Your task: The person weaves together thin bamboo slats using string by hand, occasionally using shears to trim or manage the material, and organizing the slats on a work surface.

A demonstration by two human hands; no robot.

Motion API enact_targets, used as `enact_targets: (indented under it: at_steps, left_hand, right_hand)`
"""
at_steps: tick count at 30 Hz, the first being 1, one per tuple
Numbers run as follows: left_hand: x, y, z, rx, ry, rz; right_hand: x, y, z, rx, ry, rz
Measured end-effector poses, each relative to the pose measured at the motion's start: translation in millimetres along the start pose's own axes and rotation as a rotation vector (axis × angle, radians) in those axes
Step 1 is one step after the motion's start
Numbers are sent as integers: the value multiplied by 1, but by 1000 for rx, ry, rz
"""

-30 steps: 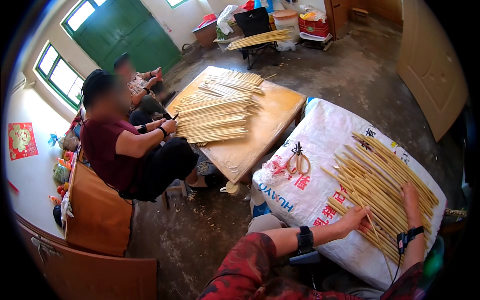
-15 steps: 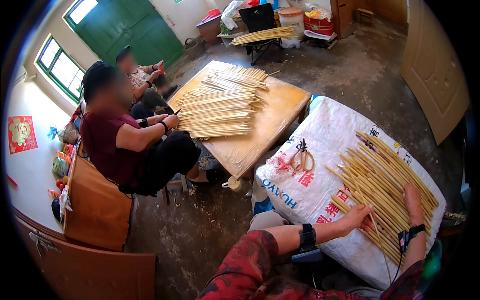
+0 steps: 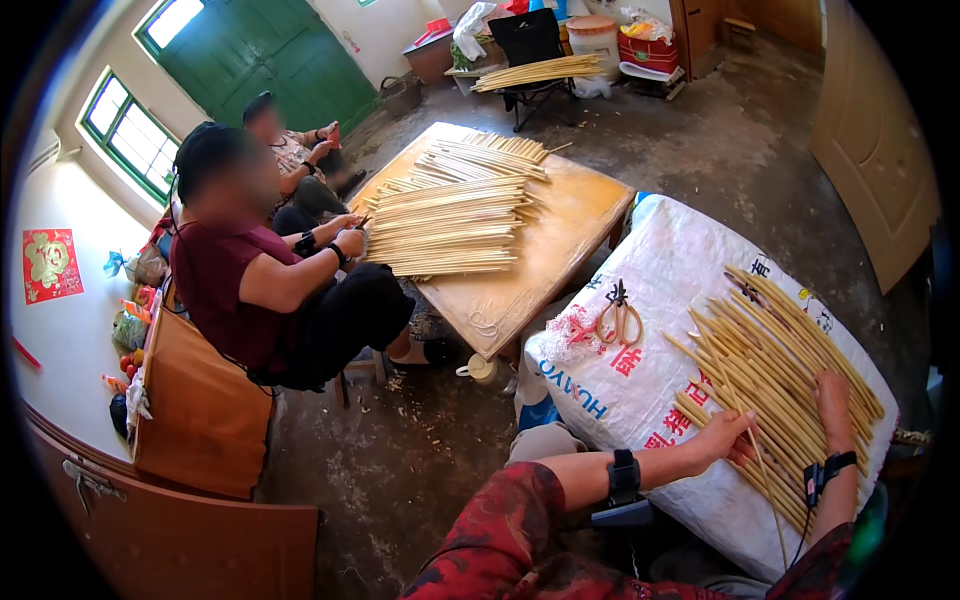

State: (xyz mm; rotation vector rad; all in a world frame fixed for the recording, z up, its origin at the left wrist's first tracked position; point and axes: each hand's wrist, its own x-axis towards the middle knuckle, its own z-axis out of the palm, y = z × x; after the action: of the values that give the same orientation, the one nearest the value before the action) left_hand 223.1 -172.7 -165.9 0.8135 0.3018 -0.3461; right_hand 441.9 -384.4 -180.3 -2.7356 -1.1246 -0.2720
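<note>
A spread of long, straw-coloured sticks [image 3: 770,365] lies slantwise over the white woven sack [image 3: 660,270] before me. My left hand [image 3: 722,438] is closed in a pinch round one thin stick [image 3: 770,493], which slants above the others and runs down toward my lap. On the right part of the spread rests my right hand [image 3: 832,400], touching the sticks; its fingers curl downward and are mostly hidden. Beyond the sticks, scissors [image 3: 620,322] with tan loop handles lie on the sack, beside a tangle of pink-and-white netting [image 3: 572,332].
Left of the sack stands a wooden table [image 3: 565,255] with piles of similar sticks [image 3: 440,225]. A person [image 3: 270,270] sits at its left side, another [image 3: 300,150] farther back. More sticks lie across a black folding chair [image 3: 525,40]. A pale jug [image 3: 487,372] stands on the floor.
The whole view has shifted slightly, so things sit a little farther right. Both hands stay at nearly the same places on the sticks, the left still holding the thin stick.
</note>
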Motion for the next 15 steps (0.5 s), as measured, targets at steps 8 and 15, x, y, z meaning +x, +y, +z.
enact_targets:
  at_steps: [8, 15]
  left_hand:
    - [5, -4, 2, 11, -8, -3]
    - [5, -2, 5, -11, -20, -10]
  right_hand:
    - [-5, 21, 14, -28, -32, 13]
    - [-1, 0, 2, -44, -80, 34]
